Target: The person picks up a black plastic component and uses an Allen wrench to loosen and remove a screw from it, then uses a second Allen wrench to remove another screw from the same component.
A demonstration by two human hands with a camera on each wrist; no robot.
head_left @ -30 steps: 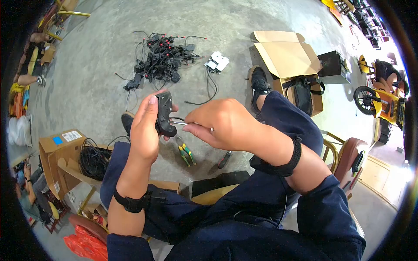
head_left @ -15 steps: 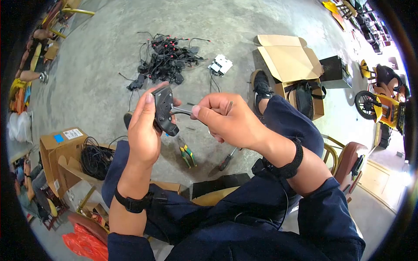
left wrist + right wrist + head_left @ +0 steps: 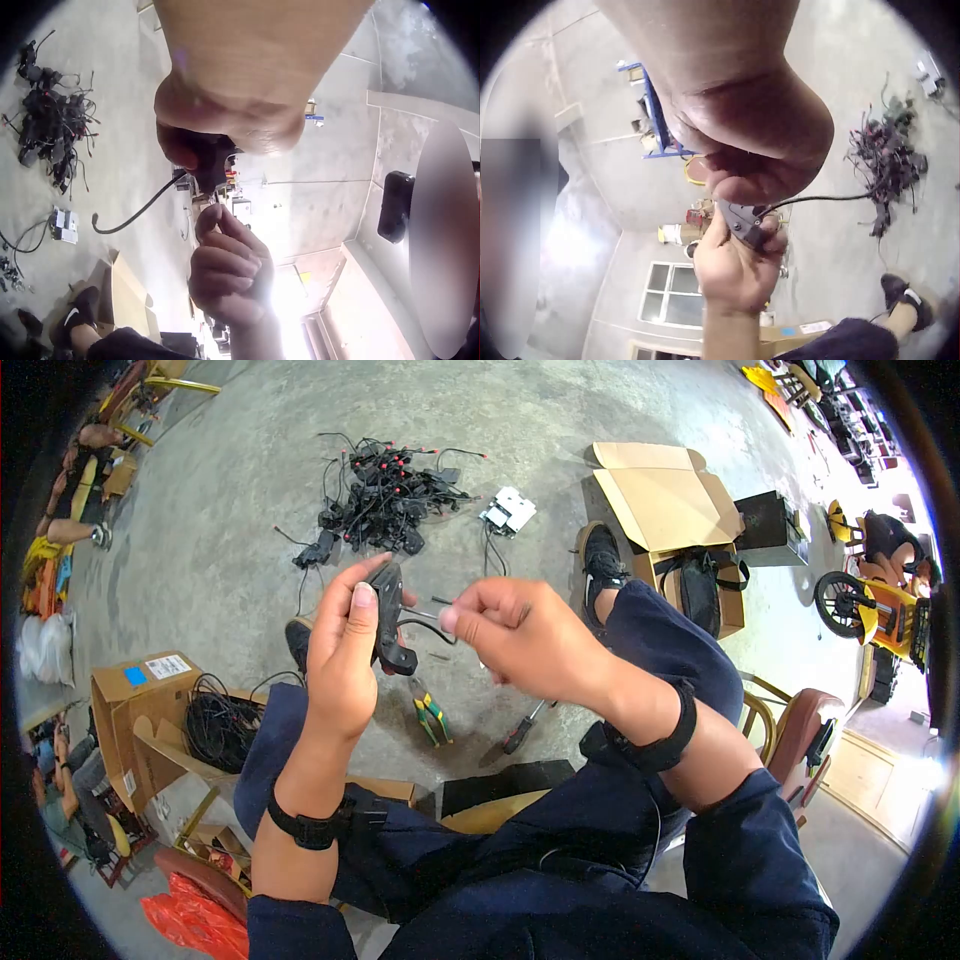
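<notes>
In the head view my left hand (image 3: 345, 645) grips a black plastic housing (image 3: 392, 615), thumb along its near side. A short black cable (image 3: 432, 628) curves out of it; screw heads show on its face in the right wrist view, where the housing (image 3: 744, 225) sits in the left palm. My right hand (image 3: 535, 630) pinches a thin metal rod tool (image 3: 422, 613) between thumb and forefinger. The tool's shaft points at the housing's face, its far end right at that surface. In the left wrist view the right hand (image 3: 229, 274) has its fingers curled, fingertips close below the housing.
Green-and-yellow pliers (image 3: 430, 715) and a screwdriver (image 3: 517, 735) lie on the floor below the hands. Ahead are a heap of black cabled parts (image 3: 385, 495) and a white part (image 3: 510, 510). Cardboard boxes (image 3: 665, 500) stand right and left (image 3: 140, 690), the left near coiled cable (image 3: 215, 730).
The right hand has turned over and shifted right and up, still pinching the tool. The left hand has tilted the housing so its face shows more edge-on.
</notes>
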